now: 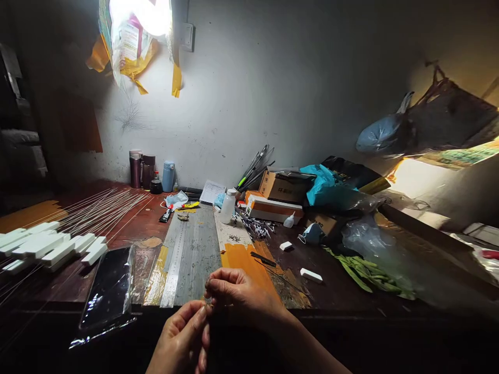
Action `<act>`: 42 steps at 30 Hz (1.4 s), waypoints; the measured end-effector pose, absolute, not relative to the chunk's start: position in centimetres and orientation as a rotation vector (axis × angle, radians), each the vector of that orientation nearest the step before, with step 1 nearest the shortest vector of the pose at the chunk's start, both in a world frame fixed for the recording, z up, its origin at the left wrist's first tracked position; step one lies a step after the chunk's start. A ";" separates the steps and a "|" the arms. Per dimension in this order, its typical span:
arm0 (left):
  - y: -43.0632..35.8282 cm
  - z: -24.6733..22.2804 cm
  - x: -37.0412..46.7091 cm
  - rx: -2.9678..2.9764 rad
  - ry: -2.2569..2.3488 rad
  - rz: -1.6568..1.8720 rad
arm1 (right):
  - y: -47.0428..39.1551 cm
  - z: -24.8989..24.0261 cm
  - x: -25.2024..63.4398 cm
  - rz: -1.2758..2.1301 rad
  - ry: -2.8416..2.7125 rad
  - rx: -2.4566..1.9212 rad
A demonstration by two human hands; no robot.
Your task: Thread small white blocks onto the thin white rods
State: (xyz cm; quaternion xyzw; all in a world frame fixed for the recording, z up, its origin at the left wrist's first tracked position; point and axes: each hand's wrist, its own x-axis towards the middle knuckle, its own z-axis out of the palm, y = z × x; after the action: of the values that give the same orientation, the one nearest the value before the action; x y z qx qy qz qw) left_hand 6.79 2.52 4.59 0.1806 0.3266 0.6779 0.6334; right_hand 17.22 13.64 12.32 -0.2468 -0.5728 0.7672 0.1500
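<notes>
My left hand [183, 337] and my right hand [237, 293] meet at the near edge of the workbench, fingertips pinched together around something very small and thin that I cannot make out. They hover over the front end of a grey metal plate [197, 254] with a steel ruler [175, 265] lying along it. Orange tape [244, 259] covers the bench just right of the plate.
White foam blocks [50, 246] and thin white rods [101, 208] lie at left, a clear plastic sleeve [109, 291] near the front. Flasks [142, 169], a white bottle [228, 206], boxes [273, 208], small white blocks [311, 275], plastic bags and green beans [366, 272] crowd the right.
</notes>
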 end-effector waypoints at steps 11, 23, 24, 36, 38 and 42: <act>2.8 5.7 7.5 0.340 0.758 1.582 | 13.5 11.5 17.4 2.112 -1.658 -0.819; 2.8 5.3 8.5 0.280 0.880 1.589 | 13.7 12.8 18.2 1.810 -1.883 -0.916; 2.9 5.3 8.4 0.280 0.873 1.598 | 13.5 12.9 18.3 1.808 -1.914 -0.915; 2.9 4.5 8.7 0.373 0.787 1.493 | 13.5 14.0 19.1 1.675 -2.062 -0.878; 2.8 4.9 8.5 0.396 0.787 1.482 | 13.2 14.5 19.4 1.671 -2.172 -0.830; 3.2 6.4 7.8 0.538 0.823 1.506 | 12.8 15.5 20.1 1.602 -2.260 -0.768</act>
State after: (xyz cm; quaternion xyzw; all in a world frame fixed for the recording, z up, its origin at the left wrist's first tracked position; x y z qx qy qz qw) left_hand 7.84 3.17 6.40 0.2342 0.3583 0.6555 0.6222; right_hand 20.06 12.79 15.48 -0.2649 -0.7793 0.5522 0.1329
